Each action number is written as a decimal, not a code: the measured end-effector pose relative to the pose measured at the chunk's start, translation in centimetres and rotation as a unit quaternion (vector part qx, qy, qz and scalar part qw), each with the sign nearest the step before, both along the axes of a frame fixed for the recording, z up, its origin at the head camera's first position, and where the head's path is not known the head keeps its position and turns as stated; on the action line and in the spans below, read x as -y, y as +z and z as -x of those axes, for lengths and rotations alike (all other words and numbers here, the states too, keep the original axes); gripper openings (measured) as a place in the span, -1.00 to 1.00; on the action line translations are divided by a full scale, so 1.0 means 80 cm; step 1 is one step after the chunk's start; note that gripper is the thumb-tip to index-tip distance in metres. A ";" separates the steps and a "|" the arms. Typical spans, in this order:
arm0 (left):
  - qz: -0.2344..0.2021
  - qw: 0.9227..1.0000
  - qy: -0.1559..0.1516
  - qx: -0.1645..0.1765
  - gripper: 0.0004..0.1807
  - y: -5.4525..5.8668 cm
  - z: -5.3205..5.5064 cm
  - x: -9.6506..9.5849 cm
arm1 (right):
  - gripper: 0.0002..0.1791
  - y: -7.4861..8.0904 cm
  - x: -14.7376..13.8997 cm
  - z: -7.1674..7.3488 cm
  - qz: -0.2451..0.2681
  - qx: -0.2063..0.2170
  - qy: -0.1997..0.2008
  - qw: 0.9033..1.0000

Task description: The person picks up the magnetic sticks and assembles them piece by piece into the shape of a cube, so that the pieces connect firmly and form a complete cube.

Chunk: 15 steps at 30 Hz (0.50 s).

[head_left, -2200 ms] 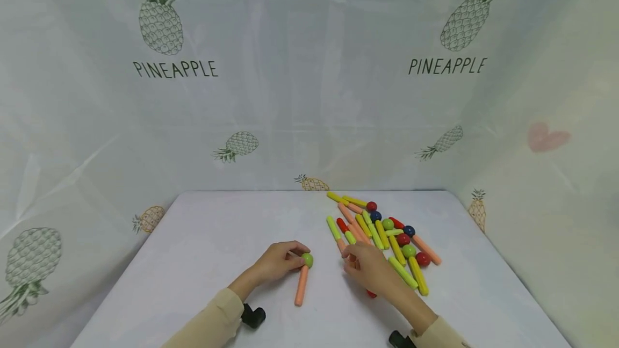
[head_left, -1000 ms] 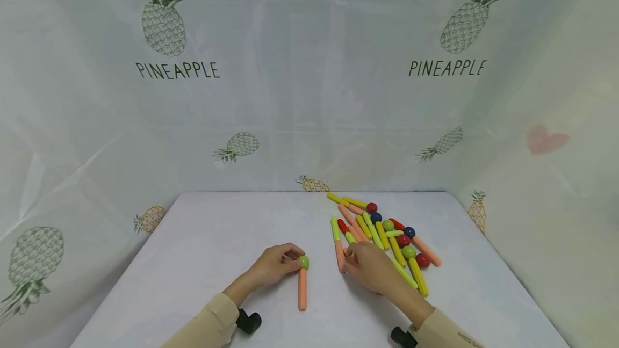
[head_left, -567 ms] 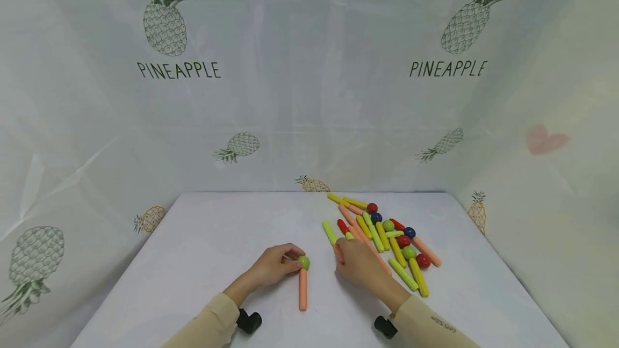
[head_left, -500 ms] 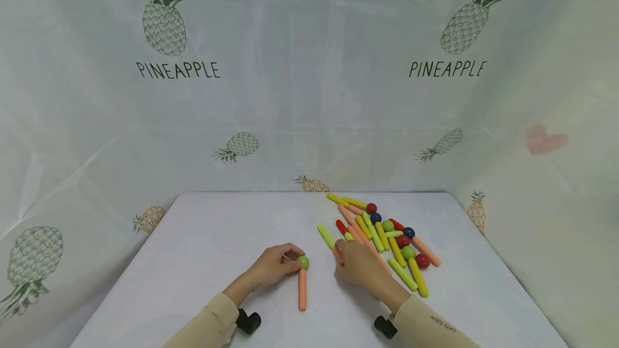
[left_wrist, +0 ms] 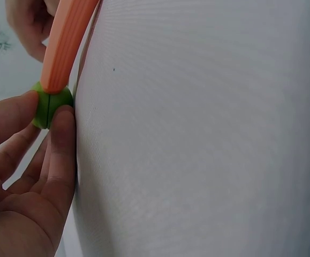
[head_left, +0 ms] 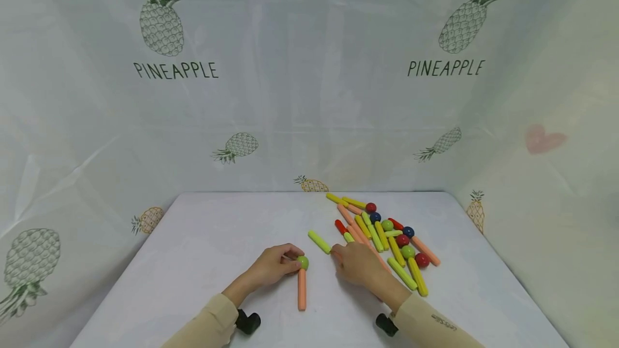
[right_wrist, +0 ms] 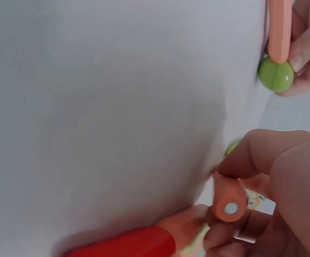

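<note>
My left hand (head_left: 275,266) pinches a green ball (left_wrist: 50,110) between thumb and fingers, low against the tabletop. An orange magnetic stick (head_left: 302,290) runs from that ball toward me. To its right, my right hand (head_left: 359,266) pinches a second orange magnetic stick (right_wrist: 227,194), mostly hidden by the fingers in the head view; its end shows a round silver magnet in the right wrist view. A lime-green stick (head_left: 319,241) extends far-left from the fingertips of the right hand, at the far end of the held orange stick.
Right of my right hand spreads a pile of loose sticks, with a yellow stick (head_left: 418,276), a lime stick (head_left: 402,274) and an orange stick (head_left: 426,250). Among them lie red balls (head_left: 422,260), blue balls (head_left: 408,231) and more green balls (head_left: 408,252). A printed curtain (head_left: 309,69) surrounds the white table (head_left: 232,219).
My right hand has shifted left, out of the pile's edge, bringing the orange stick along. The lime stick has swung leftward and nearer. My left hand moved slightly left earlier, then stayed.
</note>
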<state>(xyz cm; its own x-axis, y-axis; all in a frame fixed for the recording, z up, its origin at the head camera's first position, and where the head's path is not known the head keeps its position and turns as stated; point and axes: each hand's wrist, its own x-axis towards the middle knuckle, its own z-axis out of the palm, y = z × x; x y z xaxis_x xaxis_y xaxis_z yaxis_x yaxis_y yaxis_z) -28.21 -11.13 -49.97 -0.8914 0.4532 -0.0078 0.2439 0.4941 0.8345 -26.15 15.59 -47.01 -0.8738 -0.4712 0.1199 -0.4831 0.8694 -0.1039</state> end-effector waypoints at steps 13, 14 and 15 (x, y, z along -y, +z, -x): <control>0.005 1.000 -0.001 0.002 -0.77 0.002 0.001 0.001 | -0.83 0.023 -0.008 0.003 0.099 -0.017 0.039 0.994; 0.002 1.000 -0.002 0.002 -0.77 0.001 0.001 0.000 | -0.85 0.021 -0.007 0.004 0.111 -0.018 0.049 0.992; 0.000 1.000 -0.002 0.003 -0.77 0.001 0.001 0.000 | -0.86 0.018 -0.005 0.006 0.118 -0.022 0.058 0.991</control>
<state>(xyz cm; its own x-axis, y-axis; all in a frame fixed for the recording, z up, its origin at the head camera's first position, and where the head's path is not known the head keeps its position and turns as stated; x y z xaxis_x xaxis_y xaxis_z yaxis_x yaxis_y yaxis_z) -28.32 -11.13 -49.90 -0.8894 0.4570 -0.0136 0.2408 0.4934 0.8358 -26.60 15.98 -45.58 -0.8074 -0.5218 0.2753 -0.5863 0.7619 -0.2753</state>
